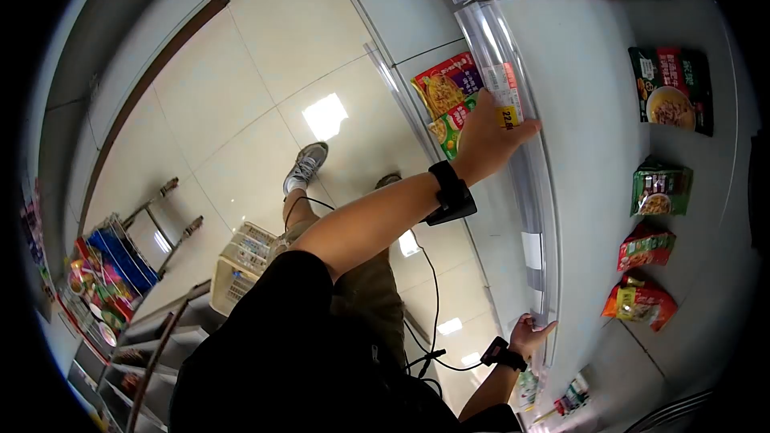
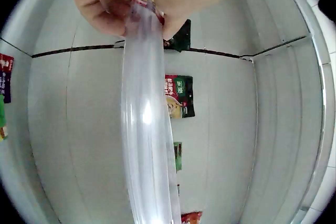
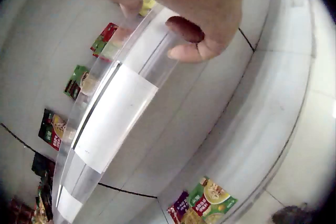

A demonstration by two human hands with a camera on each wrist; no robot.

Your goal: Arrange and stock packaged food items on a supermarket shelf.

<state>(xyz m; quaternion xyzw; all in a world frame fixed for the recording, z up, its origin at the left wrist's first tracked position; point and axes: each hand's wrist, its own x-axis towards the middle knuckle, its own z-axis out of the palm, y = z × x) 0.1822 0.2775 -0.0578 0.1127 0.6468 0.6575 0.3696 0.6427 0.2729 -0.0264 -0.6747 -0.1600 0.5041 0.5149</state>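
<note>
A shopper's-eye view down a store aisle: a person's left hand (image 1: 485,140) and right hand (image 1: 527,339) grasp a long clear plastic strip (image 1: 527,192) along the near edge of a pale grey shelf (image 1: 585,152). The left has fingers and thumb closed round it beside a price label (image 1: 504,88); the right pinches it lower in the head view, near a white card (image 1: 532,250). Neither hand has let go. Labels already sit in the strip, but the pictures do not show whether it is fastened to the shelf; if it is loose, fitting and release would be left.

The strip spans the space between the hands and runs past the left one. Deeper on the shelf, away from its near edge, lie a black packet (image 1: 672,92), a small green packet (image 1: 662,189), a red packet (image 1: 646,248) and an orange packet (image 1: 639,303). A red-and-purple packet (image 1: 446,87) lies on the floor side of the strip, close by the left hand.
</note>
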